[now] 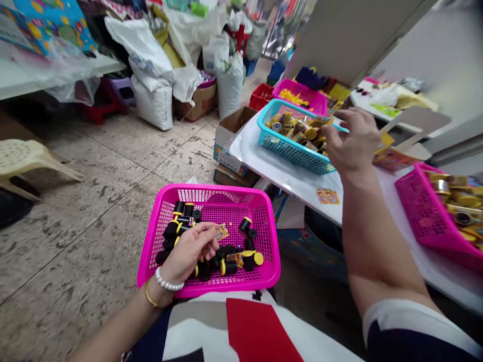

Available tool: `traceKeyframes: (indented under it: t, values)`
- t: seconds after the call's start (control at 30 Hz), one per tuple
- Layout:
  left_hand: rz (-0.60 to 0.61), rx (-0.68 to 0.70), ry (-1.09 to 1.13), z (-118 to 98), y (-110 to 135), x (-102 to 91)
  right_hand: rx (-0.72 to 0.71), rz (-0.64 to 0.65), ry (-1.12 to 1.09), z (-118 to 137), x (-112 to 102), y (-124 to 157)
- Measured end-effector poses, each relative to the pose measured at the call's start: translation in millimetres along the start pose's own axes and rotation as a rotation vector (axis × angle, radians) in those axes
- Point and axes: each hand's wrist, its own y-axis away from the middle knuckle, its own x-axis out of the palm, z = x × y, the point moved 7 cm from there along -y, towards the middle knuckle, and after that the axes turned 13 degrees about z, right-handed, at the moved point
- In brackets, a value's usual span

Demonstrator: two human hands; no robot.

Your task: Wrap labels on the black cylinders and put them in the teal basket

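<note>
Near left over pink basket (211,191), left hand (190,251) grip pinching seemingly light, flimsy sticker (222,232) edgewise; right hand (352,143) grip unclear.

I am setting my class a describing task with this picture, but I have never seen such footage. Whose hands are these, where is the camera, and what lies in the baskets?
There is no machine here: the camera sits on a person's head and looks down at their own two bare hands. The left hand rests in a pink basket at the lap, fingers curled among small black and yellow rolls, a little printed card beside them. The right hand reaches to a blue basket of wrapped yellowish pieces on a white table; whether either hand grips anything is unclear. A second pink basket with similar pieces stands at the far right.
</note>
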Motion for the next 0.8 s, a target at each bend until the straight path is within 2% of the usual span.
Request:
traceKeyframes:
  t: [0.03,0.1,0.17,0.2,0.27,0.33,0.43,0.53,0.7,0.8]
  values:
    - [-0.019,0.010,-0.011,-3.3,0.6,-4.2,-0.060,0.078,-0.119,17.6,10.4,14.9]
    - [-0.046,0.033,-0.050,-9.5,1.2,-11.5,-0.199,0.310,-0.365,67.7,36.8,63.9]
    - [-0.065,0.042,-0.106,-14.1,0.9,-16.9,-0.353,0.679,-0.525,127.0,72.9,129.3]
    - [-0.071,0.039,-0.135,-15.4,0.3,-18.6,-0.374,0.819,-0.533,149.9,89.7,159.7]
    - [-0.073,0.012,-0.201,-16.0,-1.6,-19.9,-0.361,0.996,-0.441,180.4,119.4,204.4]
    - [-0.050,-0.031,-0.281,-14.6,-4.3,-18.5,-0.352,1.073,-0.319,194.6,141.2,226.9]
    - [0.000,-0.074,-0.398,-11.5,-9.3,-15.7,-0.362,1.100,-0.221,196.0,158.3,236.4]
    - [-0.015,-0.041,-0.458,-9.9,-15.2,-19.4,-0.366,1.091,-0.208,188.9,159.8,237.0]
    - [-0.210,0.175,-0.621,-18.1,-16.0,-30.9,-0.396,1.061,-0.389,187.9,135.5,220.1]
    - [-0.256,0.227,-0.794,-20.5,-10.4,-27.4,-0.457,1.091,-0.461,193.6,124.3,208.1]
